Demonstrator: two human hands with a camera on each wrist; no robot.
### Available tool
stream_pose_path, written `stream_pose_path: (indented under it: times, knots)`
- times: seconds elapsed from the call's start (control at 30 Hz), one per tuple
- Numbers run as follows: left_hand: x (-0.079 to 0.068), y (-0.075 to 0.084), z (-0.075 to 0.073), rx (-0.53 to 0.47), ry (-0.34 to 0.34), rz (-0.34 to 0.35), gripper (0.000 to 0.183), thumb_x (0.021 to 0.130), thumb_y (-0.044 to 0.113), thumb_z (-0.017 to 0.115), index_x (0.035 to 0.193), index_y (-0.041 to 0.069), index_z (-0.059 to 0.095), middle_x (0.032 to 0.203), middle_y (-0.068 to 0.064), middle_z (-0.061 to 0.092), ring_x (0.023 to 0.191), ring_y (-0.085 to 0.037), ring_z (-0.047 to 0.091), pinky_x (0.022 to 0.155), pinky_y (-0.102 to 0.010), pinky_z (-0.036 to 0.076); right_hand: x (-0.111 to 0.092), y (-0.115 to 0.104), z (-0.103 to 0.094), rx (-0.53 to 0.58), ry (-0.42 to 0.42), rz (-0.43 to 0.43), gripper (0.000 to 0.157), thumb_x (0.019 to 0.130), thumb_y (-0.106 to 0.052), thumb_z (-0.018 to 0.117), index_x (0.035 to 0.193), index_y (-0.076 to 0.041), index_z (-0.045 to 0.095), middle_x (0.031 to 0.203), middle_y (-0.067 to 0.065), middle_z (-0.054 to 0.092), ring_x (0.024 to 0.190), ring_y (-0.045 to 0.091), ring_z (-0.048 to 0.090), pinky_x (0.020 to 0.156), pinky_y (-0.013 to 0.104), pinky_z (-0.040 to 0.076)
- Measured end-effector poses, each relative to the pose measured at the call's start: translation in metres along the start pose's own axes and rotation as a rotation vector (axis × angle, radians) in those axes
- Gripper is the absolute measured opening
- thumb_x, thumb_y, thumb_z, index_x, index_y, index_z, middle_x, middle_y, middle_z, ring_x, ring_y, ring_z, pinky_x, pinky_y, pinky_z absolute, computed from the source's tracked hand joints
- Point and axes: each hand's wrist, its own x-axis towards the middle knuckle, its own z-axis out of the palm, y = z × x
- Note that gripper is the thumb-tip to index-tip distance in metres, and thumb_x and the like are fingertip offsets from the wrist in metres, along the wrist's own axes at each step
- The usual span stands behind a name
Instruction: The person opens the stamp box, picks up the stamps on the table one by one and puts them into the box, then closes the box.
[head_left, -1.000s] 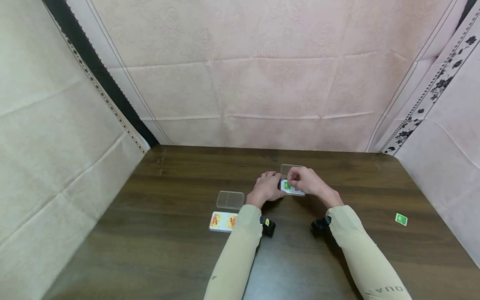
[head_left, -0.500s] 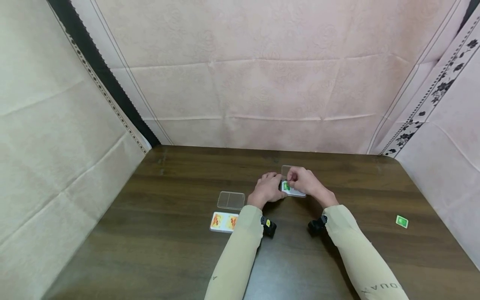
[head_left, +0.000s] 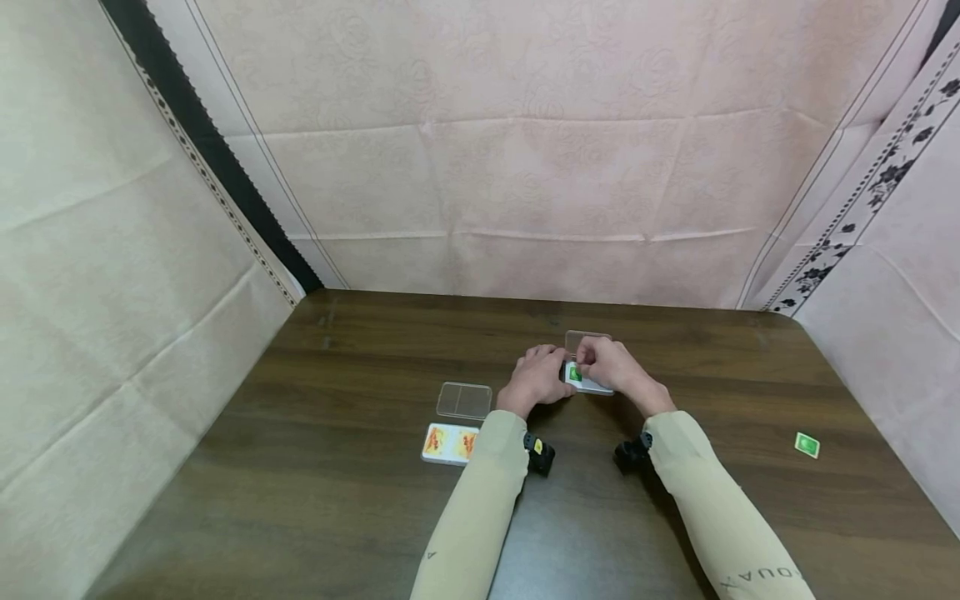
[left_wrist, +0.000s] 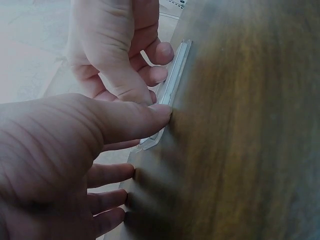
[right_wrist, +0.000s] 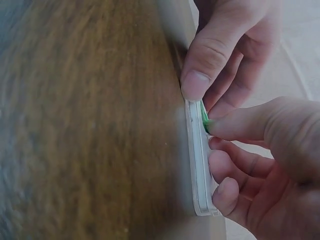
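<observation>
Wooden tabletop (head_left: 300, 483): in head view, pale glare at the near middle; grain is blurred in both wrist views.
Cloth backdrop (head_left: 540, 175): softly lit, but washed out in left wrist view.
Left hand (left_wrist: 70, 142): casts soft shadows.

Head cam looks forward and down from well above and back from the little clear case (head_left: 596, 387), so the case comes out small. Left wrist cam (head_left: 541, 457) is right up close, low on the case's near-left side, catching it edge-on and tipped sideways; right wrist cam (head_left: 629, 456) does likewise from near-right. Both close-ups share the case, left hand (left_wrist: 70, 145) and right hand (right_wrist: 285, 162).
</observation>
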Motion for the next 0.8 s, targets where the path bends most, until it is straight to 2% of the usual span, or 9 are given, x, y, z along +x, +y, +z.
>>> stream_pose_path:
  times: [0.4,0.8]
  knots:
    - [0.000,0.000,0.001,-0.006,0.008,-0.003,0.055,0.091,0.039,0.069,0.140,0.024,0.049,0.153,-0.001,0.041,0.143,-0.024,0.033,0.117,-0.043,0.029,-0.005,0.000,-0.004,-0.015,0.025,-0.016,0.007,0.092,-0.009,0.063,0.085,-0.010,0.060,0.083,0.006,0.064,0.072,0.019,0.055,0.066,0.030,0.044]
    - [-0.002,0.001,0.000,-0.025,0.022,-0.005,0.053,0.089,0.038,0.071,0.136,0.023,0.052,0.151,-0.002,0.043,0.140,-0.024,0.035,0.117,-0.043,0.029,-0.023,0.007,-0.020,-0.012,0.025,-0.012,0.007,0.094,-0.009,0.062,0.088,-0.008,0.058,0.083,0.008,0.061,0.072,0.020,0.053,0.062,0.029,0.044]
